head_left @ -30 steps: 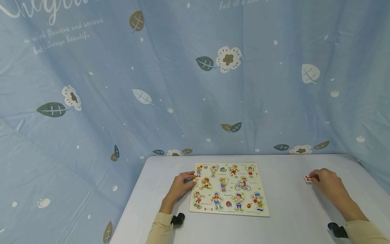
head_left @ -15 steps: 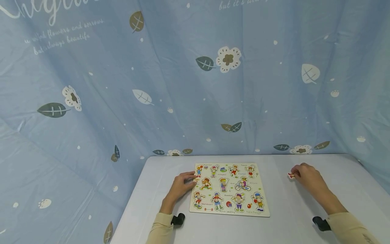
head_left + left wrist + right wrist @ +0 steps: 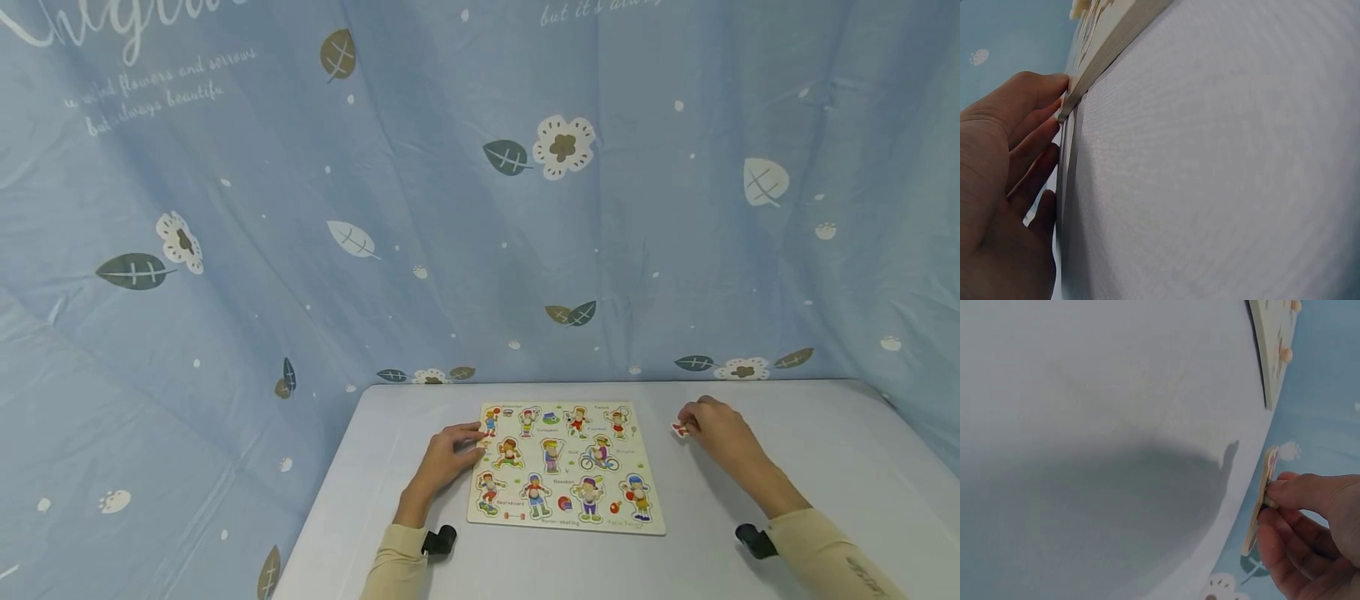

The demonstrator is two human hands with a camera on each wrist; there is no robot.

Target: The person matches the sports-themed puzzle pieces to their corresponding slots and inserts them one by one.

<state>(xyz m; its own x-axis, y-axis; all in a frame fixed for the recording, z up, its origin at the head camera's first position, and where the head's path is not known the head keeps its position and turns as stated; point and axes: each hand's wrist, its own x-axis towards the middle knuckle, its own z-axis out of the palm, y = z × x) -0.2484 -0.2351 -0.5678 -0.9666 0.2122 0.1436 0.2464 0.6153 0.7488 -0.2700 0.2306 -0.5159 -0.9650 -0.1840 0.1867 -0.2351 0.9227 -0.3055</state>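
A cream wooden puzzle board (image 3: 611, 485) with several colourful sports figures lies flat on the table. At its left edge my left hand (image 3: 442, 462) rests, fingers extended and fingertips touching the board; the left wrist view shows the thumb against the board's edge. To the right of the board, my right hand (image 3: 723, 437) pinches a small puzzle piece (image 3: 679, 428) with red and white on it. In the right wrist view the piece (image 3: 1267, 465) is edge-on, held by its knob between thumb and fingers, raised above the table. Its picture is mostly hidden.
A white cloth-covered table (image 3: 570, 571) carries the board. Behind and to the left hangs a blue curtain (image 3: 450, 208) printed with leaves and flowers. Round wooden knobs (image 3: 1285, 355) stand up from the board's figures. Each wrist has a black camera (image 3: 440, 541) strapped on.
My right hand has carried the puzzle piece leftward over the table, closer to the board's right side. The left hand and the board have stayed in place.
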